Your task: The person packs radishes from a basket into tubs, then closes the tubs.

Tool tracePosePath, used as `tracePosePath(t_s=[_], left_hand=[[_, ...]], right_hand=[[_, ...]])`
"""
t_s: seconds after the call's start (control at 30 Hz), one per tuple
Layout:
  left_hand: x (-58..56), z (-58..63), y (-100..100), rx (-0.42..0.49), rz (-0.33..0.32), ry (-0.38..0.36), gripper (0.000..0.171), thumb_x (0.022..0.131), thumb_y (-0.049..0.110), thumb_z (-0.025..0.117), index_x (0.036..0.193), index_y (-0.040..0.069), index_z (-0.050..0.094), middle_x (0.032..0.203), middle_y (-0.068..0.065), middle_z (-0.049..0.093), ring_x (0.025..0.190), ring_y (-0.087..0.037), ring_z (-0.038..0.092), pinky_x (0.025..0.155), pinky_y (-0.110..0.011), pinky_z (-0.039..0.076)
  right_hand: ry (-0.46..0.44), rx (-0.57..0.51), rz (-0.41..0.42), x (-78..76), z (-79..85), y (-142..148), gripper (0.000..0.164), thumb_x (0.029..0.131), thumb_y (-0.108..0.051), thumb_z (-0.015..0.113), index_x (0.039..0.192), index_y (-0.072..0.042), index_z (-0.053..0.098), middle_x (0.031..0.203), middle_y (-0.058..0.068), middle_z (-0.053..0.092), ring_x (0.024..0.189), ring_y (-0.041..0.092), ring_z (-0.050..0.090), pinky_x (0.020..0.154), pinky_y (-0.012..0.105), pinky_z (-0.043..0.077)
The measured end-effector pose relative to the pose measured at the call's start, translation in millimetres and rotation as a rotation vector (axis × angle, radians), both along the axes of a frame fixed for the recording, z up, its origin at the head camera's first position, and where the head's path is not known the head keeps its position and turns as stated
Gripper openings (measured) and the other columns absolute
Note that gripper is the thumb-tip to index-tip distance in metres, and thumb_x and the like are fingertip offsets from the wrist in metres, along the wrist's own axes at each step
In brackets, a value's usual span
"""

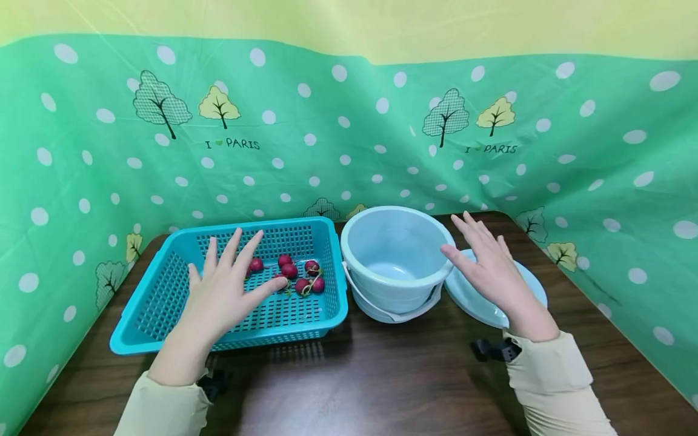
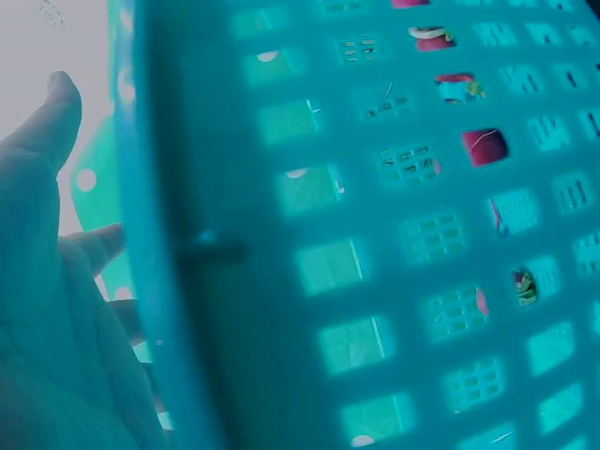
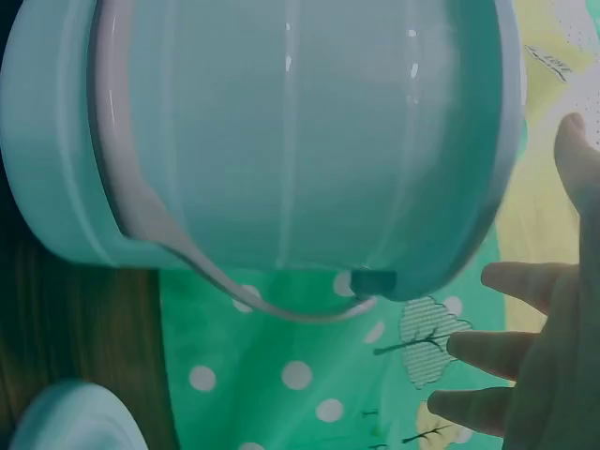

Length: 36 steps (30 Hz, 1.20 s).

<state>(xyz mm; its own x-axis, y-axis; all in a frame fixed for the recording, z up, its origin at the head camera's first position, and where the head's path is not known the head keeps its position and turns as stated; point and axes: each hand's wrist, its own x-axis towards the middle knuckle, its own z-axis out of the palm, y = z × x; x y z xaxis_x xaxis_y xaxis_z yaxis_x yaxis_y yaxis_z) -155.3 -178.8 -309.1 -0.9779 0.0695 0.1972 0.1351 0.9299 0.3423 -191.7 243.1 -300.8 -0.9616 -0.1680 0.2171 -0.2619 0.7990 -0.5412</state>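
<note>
In the head view, our left hand (image 1: 223, 297) hung spread and unladen over the basket (image 1: 289, 330) of radishes (image 1: 289, 270), our right hand (image 1: 493, 272) likewise beside the bucket (image 1: 389, 295), a lid (image 1: 480, 303) under it on the wooden table (image 1: 371, 387); we judged ourselves between grips, any hold calling for curled fingers. The left wrist view showed us radishes through the basket, the right a green dotted cloth (image 3: 295, 375) behind the bucket.

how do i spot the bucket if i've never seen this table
On the dark wooden table, find the wide blue basket with red radishes in it. Just right of it in the head view stands the pale blue bucket. Unlike the perforated basket and the flat lid beyond, it is round, deep and solid-walled, with a pale handle.
</note>
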Motion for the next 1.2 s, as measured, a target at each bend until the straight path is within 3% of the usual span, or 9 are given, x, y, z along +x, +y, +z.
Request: tracePosePath(t_s=[0.23,0.43,0.57,0.73,0.93,1.2], left_hand=[[-1.3,10.9,-5,0.025,-0.039,0.011,0.09,0.088,0.075,0.048,0.159,0.031,0.015,0.166,-0.015,0.015,0.148,-0.055,0.009,0.107,-0.079,0.014],[-3.5,16.1,-10,0.033,-0.06,0.011,0.089,0.089,0.071,0.052,0.158,0.023,0.024,0.163,-0.018,0.023,0.145,-0.051,0.023,0.102,-0.074,0.033],[-6.2,20.9,-12,0.034,-0.065,0.01,0.087,0.088,0.071,0.053,0.156,0.021,0.031,0.159,-0.017,0.031,0.142,-0.049,0.029,0.098,-0.072,0.039],[-6.5,30.1,-18,0.025,-0.059,-0.003,0.084,0.088,0.071,0.054,0.153,0.021,0.036,0.155,-0.016,0.038,0.139,-0.047,0.035,0.092,-0.07,0.044],[-7.0,42.1,-22,0.024,-0.068,-0.076,0.086,0.088,0.074,0.049,0.154,0.022,0.034,0.156,-0.017,0.037,0.141,-0.046,0.033,0.096,-0.072,0.04],[-18.0,51.3,-26,0.059,-0.171,-0.191,0.082,0.091,0.068,0.052,0.154,0.017,0.035,0.157,-0.016,0.037,0.141,-0.043,0.036,0.104,-0.066,0.039]], right_hand=[[-0.081,-0.2,-0.033,-12.9,-8.3,-6,0.066,0.103,-0.053,0.04,0.159,-0.022,0.021,0.167,0.009,0.01,0.152,0.044,0.01,0.11,0.074,0.018],[-0.103,-0.391,-0.006,-23.1,-16.1,-8,0.062,0.106,-0.047,0.037,0.157,-0.015,0.026,0.167,0.007,0.012,0.152,0.041,0.011,0.114,0.07,0.018],[-0.084,-0.494,0.004,-26.3,-20.4,-9,0.059,0.107,-0.042,0.036,0.156,-0.011,0.03,0.166,0.01,0.016,0.152,0.039,0.011,0.116,0.069,0.016],[-0.1,-0.53,0.015,-26.8,-23.4,-18,0.06,0.106,-0.044,0.039,0.155,-0.011,0.031,0.166,0.009,0.015,0.153,0.037,0.011,0.117,0.067,0.016],[-0.13,-0.525,-0.01,-27.0,-25.2,-24,0.063,0.104,-0.045,0.044,0.155,-0.01,0.033,0.167,0.009,0.011,0.154,0.035,0.004,0.12,0.064,0.009],[-0.172,-0.562,-0.062,-26.4,-28.9,-25,0.066,0.102,-0.044,0.049,0.156,-0.012,0.028,0.166,0.01,0.014,0.154,0.035,0.005,0.118,0.066,0.012]])
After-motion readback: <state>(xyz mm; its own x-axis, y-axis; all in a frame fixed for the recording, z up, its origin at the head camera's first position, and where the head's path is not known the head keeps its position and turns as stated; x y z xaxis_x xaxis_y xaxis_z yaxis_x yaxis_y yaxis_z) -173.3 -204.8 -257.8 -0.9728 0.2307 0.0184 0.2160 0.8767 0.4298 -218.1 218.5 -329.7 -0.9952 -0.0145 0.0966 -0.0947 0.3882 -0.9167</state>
